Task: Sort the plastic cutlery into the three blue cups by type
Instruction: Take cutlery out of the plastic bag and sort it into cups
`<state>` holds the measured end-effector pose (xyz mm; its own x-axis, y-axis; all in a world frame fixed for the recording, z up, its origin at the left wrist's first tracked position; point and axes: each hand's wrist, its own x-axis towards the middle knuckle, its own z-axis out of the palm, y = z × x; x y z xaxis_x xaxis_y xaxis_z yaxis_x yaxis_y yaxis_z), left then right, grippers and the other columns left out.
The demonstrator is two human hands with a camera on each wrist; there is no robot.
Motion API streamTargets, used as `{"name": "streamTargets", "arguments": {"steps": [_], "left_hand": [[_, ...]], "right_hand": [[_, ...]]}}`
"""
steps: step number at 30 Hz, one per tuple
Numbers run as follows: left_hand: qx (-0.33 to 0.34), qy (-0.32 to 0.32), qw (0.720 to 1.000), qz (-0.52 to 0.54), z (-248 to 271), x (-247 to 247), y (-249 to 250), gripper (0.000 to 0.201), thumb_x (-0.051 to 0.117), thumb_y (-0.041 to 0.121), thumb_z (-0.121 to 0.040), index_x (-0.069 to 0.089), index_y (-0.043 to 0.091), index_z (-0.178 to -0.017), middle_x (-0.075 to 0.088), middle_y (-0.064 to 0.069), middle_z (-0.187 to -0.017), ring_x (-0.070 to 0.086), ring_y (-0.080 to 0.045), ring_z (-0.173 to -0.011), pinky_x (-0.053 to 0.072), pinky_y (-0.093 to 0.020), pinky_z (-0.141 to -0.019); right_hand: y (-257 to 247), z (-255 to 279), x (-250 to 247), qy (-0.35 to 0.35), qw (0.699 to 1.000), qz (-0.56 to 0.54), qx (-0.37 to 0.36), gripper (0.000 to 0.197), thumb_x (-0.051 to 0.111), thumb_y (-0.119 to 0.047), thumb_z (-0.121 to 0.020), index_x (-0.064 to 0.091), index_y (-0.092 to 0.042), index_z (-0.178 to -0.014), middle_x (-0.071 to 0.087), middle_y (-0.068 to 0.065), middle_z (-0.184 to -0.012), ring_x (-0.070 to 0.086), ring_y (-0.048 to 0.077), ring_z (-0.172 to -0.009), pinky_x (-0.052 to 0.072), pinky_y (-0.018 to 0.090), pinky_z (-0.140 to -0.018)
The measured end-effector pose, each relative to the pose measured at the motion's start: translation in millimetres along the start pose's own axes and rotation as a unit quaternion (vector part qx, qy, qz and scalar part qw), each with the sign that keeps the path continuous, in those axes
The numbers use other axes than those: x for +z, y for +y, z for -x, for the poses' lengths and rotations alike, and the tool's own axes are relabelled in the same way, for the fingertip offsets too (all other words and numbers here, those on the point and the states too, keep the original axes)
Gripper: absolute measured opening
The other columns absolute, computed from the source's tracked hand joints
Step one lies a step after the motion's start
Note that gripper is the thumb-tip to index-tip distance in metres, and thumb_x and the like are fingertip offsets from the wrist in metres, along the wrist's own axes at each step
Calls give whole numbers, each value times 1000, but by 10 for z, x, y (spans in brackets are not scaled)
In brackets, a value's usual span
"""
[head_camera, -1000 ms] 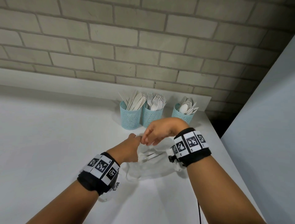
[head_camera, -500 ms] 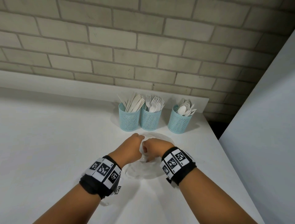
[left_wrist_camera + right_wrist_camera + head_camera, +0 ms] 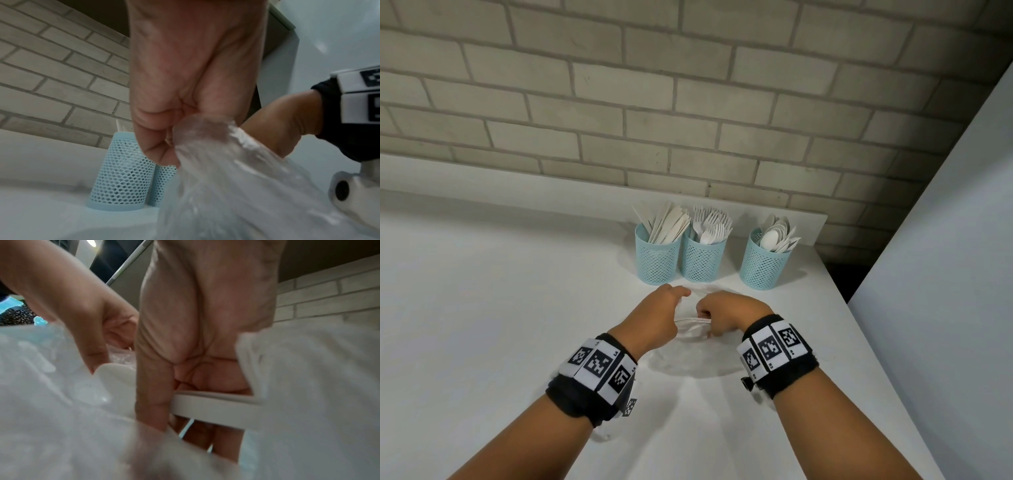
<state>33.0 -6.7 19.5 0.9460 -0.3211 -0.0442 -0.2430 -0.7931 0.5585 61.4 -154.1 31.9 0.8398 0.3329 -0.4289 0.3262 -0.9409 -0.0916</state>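
Three blue mesh cups stand in a row at the back of the table: knives (image 3: 658,257), forks (image 3: 703,260), spoons (image 3: 765,267). In front of them lies a clear plastic bag (image 3: 688,359). My left hand (image 3: 667,310) grips the bunched edge of the bag (image 3: 207,146). My right hand (image 3: 714,318) is close beside it at the bag's mouth. Its fingers are curled round white cutlery handles (image 3: 209,404), which also show as a white strip of cutlery (image 3: 693,320) between the hands. Bag film hides which type they are.
A brick wall (image 3: 688,120) and a raised ledge run behind the cups. The white table (image 3: 482,325) ends on the right close to a pale panel (image 3: 945,274), with a dark gap at the corner.
My right hand has come down from above the bag to its mouth beside the left hand and now holds white cutlery. The left hand has kept its grip on the bag.
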Motion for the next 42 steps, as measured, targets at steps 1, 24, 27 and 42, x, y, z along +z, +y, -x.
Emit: {"name": "streamTargets", "arguments": {"steps": [1,24,27,42], "left_hand": [[-7,0,1000,1,2,-3,3,68,47,-14,-81,37,17,-141,45,-6,-136,47,-19,-123,37,-20,-93],[43,36,959,279,18,-147,177,18,54,29,-93,65,19,-104,59,16,-88,53,5,-82,38,-4,-69],[27,35,933,357,-23,-110,157,19,48,28,-97,63,20,-103,66,6,-89,62,0,-80,46,-10,-69],[-31,-50,842,537,-37,-69,95,25,38,27,-100,61,19,-107,70,3,-87,66,-5,-67,52,-19,-64]], "right_hand": [[11,12,-21,-4,1000,4,-3,12,65,-11,-83,57,-14,-91,48,0,-90,47,20,-84,37,29,-66],[-20,58,-194,74,663,-735,-120,12,42,-14,-99,54,-13,-98,68,2,-107,67,13,-90,52,29,-84],[-63,36,-184,102,685,-714,-101,8,47,-18,-97,53,-17,-103,66,4,-112,63,19,-91,49,30,-72],[-82,10,-155,160,652,-739,-58,17,54,-20,-94,65,-7,-94,72,9,-98,67,15,-71,54,25,-59]]}}
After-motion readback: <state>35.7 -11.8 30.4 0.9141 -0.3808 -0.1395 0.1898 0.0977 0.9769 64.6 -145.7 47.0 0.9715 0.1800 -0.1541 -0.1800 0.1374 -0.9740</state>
